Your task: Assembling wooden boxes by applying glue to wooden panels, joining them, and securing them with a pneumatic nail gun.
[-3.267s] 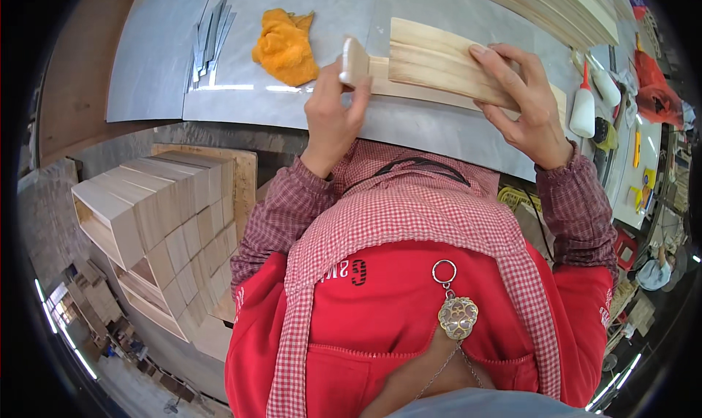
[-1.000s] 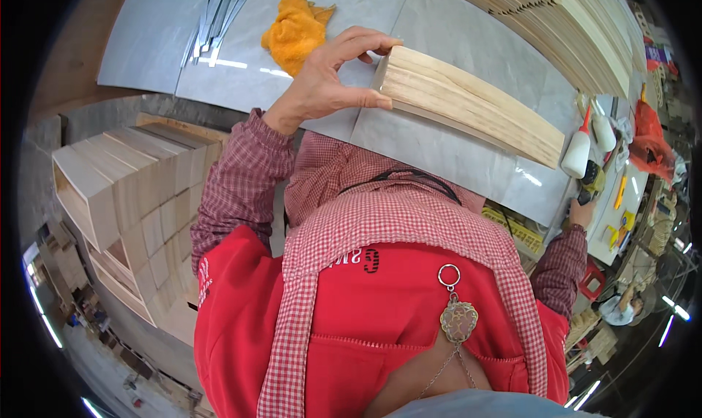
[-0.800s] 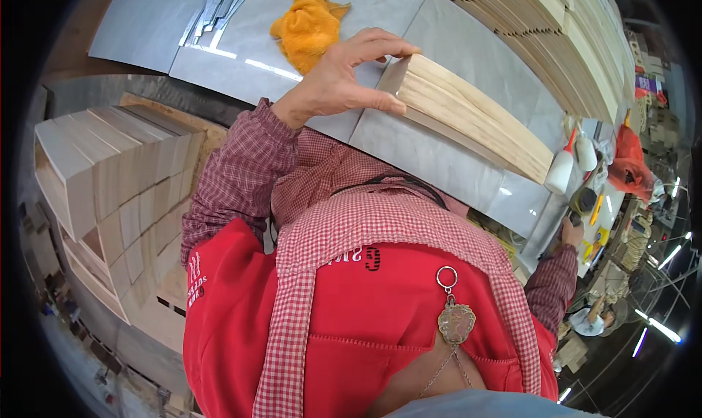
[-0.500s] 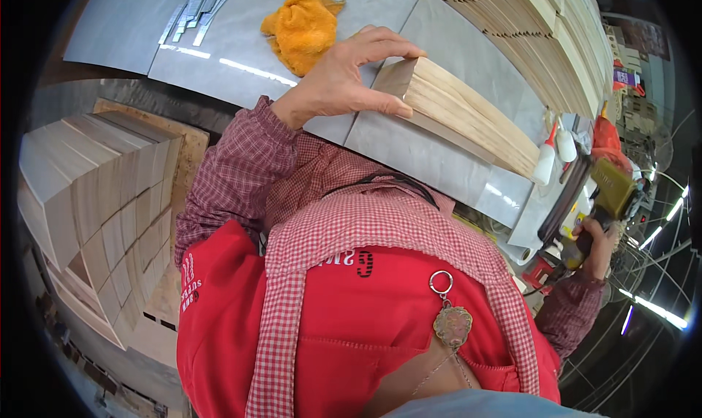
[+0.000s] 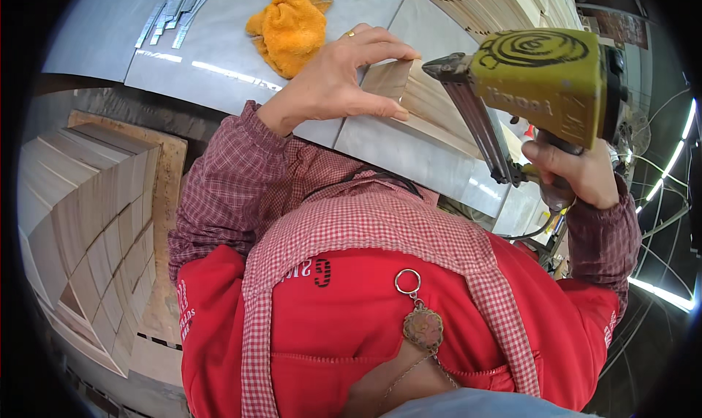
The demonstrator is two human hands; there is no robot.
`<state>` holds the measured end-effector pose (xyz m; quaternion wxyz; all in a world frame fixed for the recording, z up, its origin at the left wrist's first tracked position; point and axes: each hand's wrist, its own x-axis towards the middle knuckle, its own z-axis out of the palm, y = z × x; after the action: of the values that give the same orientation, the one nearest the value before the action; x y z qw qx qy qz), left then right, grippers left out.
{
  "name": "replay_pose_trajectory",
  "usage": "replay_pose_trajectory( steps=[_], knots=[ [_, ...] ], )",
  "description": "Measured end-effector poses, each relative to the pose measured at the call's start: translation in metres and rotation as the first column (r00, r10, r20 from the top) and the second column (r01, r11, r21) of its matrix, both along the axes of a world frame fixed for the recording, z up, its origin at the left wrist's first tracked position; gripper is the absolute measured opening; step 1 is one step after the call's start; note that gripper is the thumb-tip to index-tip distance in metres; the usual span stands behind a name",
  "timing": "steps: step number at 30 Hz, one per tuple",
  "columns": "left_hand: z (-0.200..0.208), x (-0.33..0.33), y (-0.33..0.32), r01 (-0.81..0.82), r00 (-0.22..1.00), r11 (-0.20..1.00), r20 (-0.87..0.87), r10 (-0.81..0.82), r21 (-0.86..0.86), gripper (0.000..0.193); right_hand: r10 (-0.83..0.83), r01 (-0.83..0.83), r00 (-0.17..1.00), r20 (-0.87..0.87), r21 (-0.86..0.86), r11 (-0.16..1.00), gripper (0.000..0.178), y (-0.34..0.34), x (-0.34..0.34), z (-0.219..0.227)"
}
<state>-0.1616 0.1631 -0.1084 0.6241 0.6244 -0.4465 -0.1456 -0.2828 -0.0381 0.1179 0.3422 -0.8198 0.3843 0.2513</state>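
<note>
My left hand point(image 5: 340, 78) grips the left end of a long, pale wooden block point(image 5: 425, 96), thumb on the near edge and fingers over the far edge. The block lies on the grey tabletop point(image 5: 387, 147); whether it is solid or made of joined boards I cannot tell. My right hand point(image 5: 589, 173) is wrapped round the handle of a yellow-green nail gun point(image 5: 541, 78). The gun is raised over the block's right part and hides much of it. Its dark nose points left, close to the block's top; contact is unclear.
An orange cloth point(image 5: 289, 27) and thin metal strips point(image 5: 175, 12) lie behind my left hand. Long wooden pieces are stacked point(image 5: 504, 5) at the back right. A large stack of wooden pieces point(image 5: 95, 220) stands at the left. A hose point(image 5: 532, 235) hangs below the gun.
My right hand has brought the nail gun up and leftward from the far right to over the block. The left hand keeps its grip on the block's end.
</note>
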Motion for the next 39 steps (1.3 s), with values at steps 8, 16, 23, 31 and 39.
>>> replay_pose_trajectory(
  steps=[8,16,23,31,39],
  knots=[
    [-0.001,-0.003,-0.009,-0.003,1.0,1.0,-0.029,0.002,-0.023,0.063,0.087,-0.087,0.996,-0.022,0.025,0.996,0.022,-0.004,0.009,-0.006],
    [-0.001,-0.004,-0.011,0.003,1.0,1.0,-0.03,-0.003,-0.009,0.062,0.125,-0.125,0.992,0.019,0.037,0.991,0.02,-0.009,0.008,-0.01],
    [-0.001,-0.004,-0.013,0.006,0.999,1.0,-0.037,-0.006,-0.017,0.06,0.163,-0.164,0.984,0.067,0.013,0.986,0.023,-0.006,0.008,-0.009],
    [-0.006,-0.007,-0.02,0.015,0.998,1.0,-0.065,-0.017,-0.025,0.06,0.134,-0.138,0.99,0.047,0.093,0.986,0.042,-0.023,-0.012,-0.018],
    [-0.011,-0.009,-0.028,0.012,0.998,0.999,-0.056,-0.014,-0.051,0.058,0.292,-0.329,0.927,0.234,0.143,0.933,0.058,-0.052,-0.053,-0.044]
  ],
)
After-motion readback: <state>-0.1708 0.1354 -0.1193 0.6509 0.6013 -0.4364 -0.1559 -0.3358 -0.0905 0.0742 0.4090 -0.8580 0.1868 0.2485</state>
